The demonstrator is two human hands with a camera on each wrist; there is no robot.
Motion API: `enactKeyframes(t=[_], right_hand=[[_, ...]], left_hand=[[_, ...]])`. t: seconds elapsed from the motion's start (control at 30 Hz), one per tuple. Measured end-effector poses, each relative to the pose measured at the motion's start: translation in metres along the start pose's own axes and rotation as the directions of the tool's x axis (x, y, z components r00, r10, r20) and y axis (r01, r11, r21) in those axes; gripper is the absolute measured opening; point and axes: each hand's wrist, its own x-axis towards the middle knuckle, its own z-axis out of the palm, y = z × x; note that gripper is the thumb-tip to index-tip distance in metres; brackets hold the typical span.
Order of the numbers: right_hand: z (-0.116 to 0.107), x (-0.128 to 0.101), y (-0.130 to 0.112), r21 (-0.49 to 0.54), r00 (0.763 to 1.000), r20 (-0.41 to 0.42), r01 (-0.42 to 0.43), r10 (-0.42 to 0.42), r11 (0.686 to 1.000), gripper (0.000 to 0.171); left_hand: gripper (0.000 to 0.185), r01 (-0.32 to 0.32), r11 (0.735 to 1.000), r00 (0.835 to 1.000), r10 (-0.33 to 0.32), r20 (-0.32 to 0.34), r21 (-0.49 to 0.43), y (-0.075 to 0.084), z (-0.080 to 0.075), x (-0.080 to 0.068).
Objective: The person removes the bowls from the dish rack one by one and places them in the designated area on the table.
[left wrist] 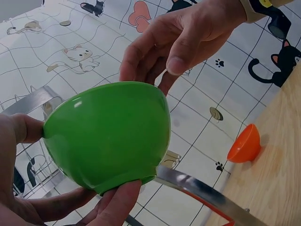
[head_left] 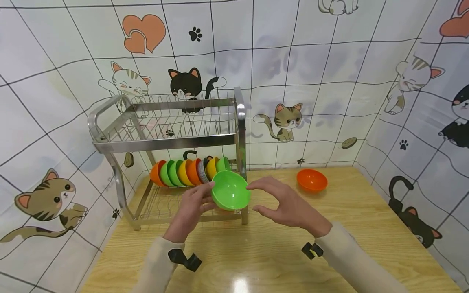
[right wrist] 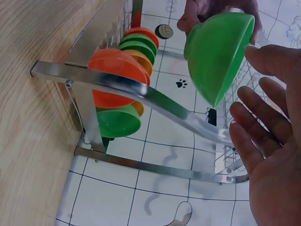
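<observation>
Two hands meet at the green bowl (head_left: 231, 190): the left hand (head_left: 190, 209) pinches its rim, the right hand (head_left: 289, 205) hovers spread beside it. It looks light, stiff and smooth plastic, best gripped at the rim.

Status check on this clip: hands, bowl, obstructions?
Left hand grips green bowl by rim and base. Right hand open, at bowl's rim. Dish rack directly behind; orange bowl loose on table.

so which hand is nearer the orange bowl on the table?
Right. The right hand hovers just left of the orange bowl; the left hand is farther left, holding the green bowl.
</observation>
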Motion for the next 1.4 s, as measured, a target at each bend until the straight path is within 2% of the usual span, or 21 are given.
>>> enactKeyframes(t=[0.2,0.53,0.8,0.97,1.17,1.4], right_hand=[[-0.001,-0.003,-0.009,0.014,0.998,0.033,0.049,-0.05,0.999,0.042],[-0.002,-0.011,-0.011,0.018,0.991,0.035,0.126,-0.127,0.992,0.028],[-0.006,-0.015,-0.01,-0.025,0.969,0.013,0.248,-0.247,0.969,0.023],[-0.007,-0.017,-0.012,-0.046,0.965,0.018,0.262,-0.261,0.964,0.023],[-0.006,-0.017,-0.012,-0.09,0.96,0.005,0.279,-0.28,0.956,0.008],[-0.01,-0.016,-0.01,-0.115,0.957,-0.016,0.286,-0.29,0.951,0.023]], left_hand=[[0.049,0.024,1.0,0.998,-0.024,0.057,-0.006,-0.005,0.009,-0.002],[0.052,0.063,0.993,0.99,-0.049,0.132,-0.101,-0.012,0.019,0.0],[0.055,0.09,0.989,0.964,-0.057,0.261,-0.118,-0.015,0.021,0.0],[0.057,0.109,0.989,0.957,-0.077,0.281,-0.102,-0.016,0.022,0.001],[0.059,0.089,0.992,0.946,-0.056,0.318,-0.091,-0.014,0.021,0.002],[0.061,0.092,0.993,0.952,-0.066,0.298,-0.074,-0.01,0.023,0.002]])
